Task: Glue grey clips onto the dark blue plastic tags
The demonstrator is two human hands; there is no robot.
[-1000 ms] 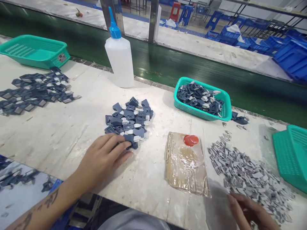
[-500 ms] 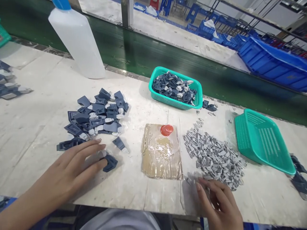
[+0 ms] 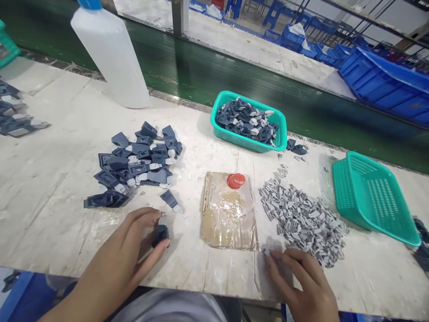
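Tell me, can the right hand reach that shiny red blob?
Probably yes: the right hand, pinching a small grey piece, is near the cardboard, and nothing seems to block the red blob.

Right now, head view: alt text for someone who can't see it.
A left hand holds a dark blue part at a white worktop; the right hand has a small grey piece at its fingertips, beside a grey heap. Between them lies cardboard with a red blob.

Navy part (image 3: 161,231): dark body, pale grey end; held between left index finger (image 3: 149,212) and left thumb (image 3: 156,255), pale end by fingertip.
Grey clip (image 3: 267,252): small, light grey; pinched in right fingers (image 3: 282,258), poking past tips; exact shape unclear.
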